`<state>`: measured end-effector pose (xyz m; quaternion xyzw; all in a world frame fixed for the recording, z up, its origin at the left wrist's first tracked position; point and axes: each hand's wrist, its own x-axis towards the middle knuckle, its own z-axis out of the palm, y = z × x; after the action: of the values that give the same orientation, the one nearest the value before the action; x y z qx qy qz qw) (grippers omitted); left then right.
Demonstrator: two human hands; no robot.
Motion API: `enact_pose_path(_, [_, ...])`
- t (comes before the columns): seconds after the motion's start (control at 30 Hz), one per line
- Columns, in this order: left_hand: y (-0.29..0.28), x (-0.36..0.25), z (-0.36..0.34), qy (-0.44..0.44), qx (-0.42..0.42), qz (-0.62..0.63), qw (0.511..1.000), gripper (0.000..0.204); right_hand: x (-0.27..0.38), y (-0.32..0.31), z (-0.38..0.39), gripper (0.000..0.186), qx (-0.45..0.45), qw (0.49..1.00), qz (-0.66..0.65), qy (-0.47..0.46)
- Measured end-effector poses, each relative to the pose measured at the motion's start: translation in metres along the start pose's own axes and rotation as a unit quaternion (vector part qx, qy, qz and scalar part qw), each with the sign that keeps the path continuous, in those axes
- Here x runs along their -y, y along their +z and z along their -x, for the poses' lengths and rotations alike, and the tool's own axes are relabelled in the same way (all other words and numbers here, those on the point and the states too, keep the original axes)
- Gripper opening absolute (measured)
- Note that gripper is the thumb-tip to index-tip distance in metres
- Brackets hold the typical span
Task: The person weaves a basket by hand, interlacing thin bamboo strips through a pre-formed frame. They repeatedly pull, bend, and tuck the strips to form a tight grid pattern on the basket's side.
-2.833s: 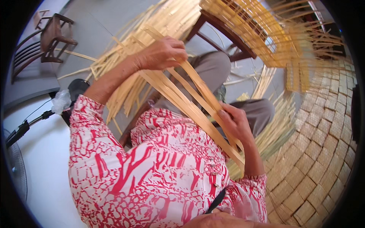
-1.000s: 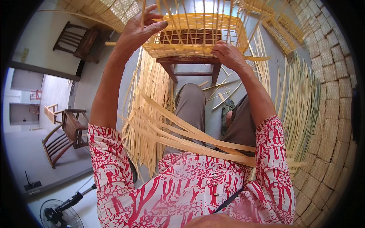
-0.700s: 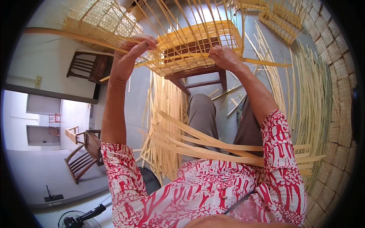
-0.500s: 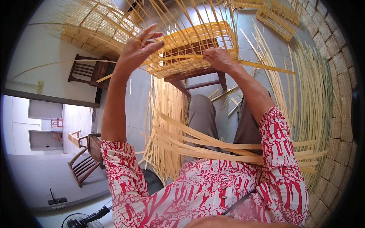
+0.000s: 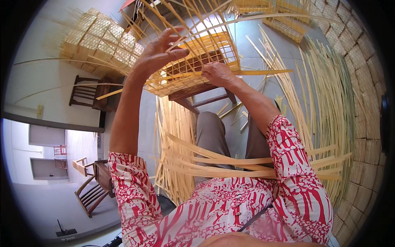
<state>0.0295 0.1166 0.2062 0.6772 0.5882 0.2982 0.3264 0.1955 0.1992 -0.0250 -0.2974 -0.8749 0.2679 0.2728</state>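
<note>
Basket [image 5: 161,85]: one; boxy, open-lattice, yellow; is sitting on one dark wooden stool [image 5: 193,91], ahead of the knees.
Stakes [image 5: 203,16]: many, uncounted; thin, flat, are rising from its walls.
Hands: two, working apart; left hand [image 5: 166,47] is holding thumb and fingers spread beside the stakes, contact unclear; right hand [image 5: 217,74] is pinching one yellow strip [image 5: 263,72] along the basket's front.
Lap strips [image 5: 218,158]: at least three; pale, smooth, are curving across the thighs.
Floor stock: pale strips [image 5: 176,123] are lying left, thin greenish strips [image 5: 331,103] right.
Dark chairs [image 5: 94,191]: two; wooden, slat-backed, are standing left.
</note>
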Motion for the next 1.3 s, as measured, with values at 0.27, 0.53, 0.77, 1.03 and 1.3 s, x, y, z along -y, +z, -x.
enact_pose_path(0.27, [0.009, -0.019, -0.033, 0.044, 0.054, 0.008, 0.998, 0.048, 0.001, -0.001, -0.002, 0.022, -0.009, 1.000, 0.000, 0.000])
enact_pose_path(0.53, [0.047, -0.021, -0.053, 0.010, 0.086, -0.187, 0.979, 0.037, 0.007, -0.003, -0.001, 0.017, -0.014, 0.999, 0.021, -0.031])
enact_pose_path(0.77, [0.033, 0.033, -0.040, 0.211, -0.006, -0.300, 0.930, 0.027, 0.017, -0.070, 0.045, 0.015, -0.065, 0.990, -0.006, -0.127])
enact_pose_path(1.03, [0.008, 0.058, -0.007, 0.232, 0.014, -0.193, 0.953, 0.038, -0.069, -0.319, 0.193, 0.038, 0.000, 0.994, 0.028, 0.105])
enact_pose_path(1.3, [0.014, 0.064, 0.011, 0.287, -0.049, -0.335, 0.896, 0.045, -0.045, -0.391, 0.233, 0.022, -0.113, 0.978, -0.095, 0.145])
